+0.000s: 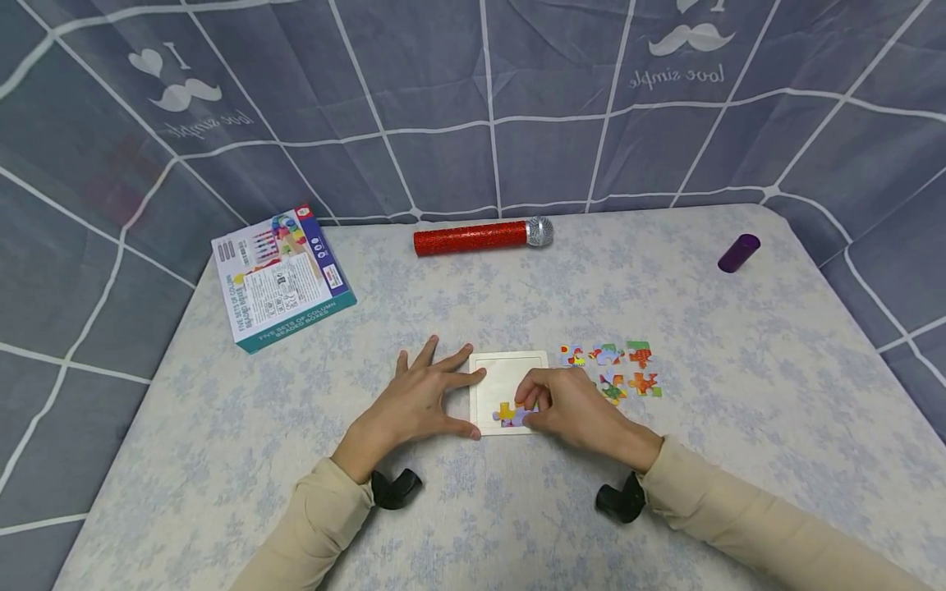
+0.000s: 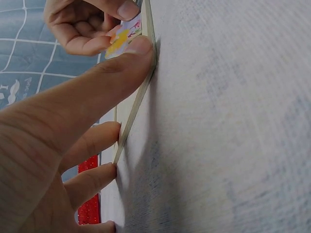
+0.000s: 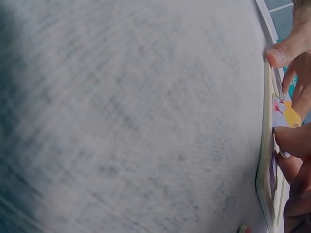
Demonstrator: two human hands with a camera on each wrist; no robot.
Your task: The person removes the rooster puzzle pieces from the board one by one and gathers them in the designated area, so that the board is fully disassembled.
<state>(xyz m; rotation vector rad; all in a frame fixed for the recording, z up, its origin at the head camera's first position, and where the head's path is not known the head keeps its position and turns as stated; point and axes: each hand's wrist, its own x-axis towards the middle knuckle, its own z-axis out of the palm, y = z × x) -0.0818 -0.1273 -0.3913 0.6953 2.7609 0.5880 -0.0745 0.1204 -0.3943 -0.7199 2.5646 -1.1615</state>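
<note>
A square pale wooden puzzle tray lies on the table between the hands. My left hand is spread along its left side, thumb near the lower left corner and fingertips at the edge. My right hand pinches a yellow and lilac jigsaw piece between thumb and fingers, over the tray's lower part. In the right wrist view the piece stands tilted at the tray's near edge; something purple lies beside it, mostly hidden by the fingers. Several loose jigsaw pieces lie right of the tray, some partly behind my right hand.
A boxed bead set lies at the back left. A glittery red microphone lies along the back edge, and a purple cylinder at the back right. Patterned cloth covers the table; a grey-blue curtain hangs behind.
</note>
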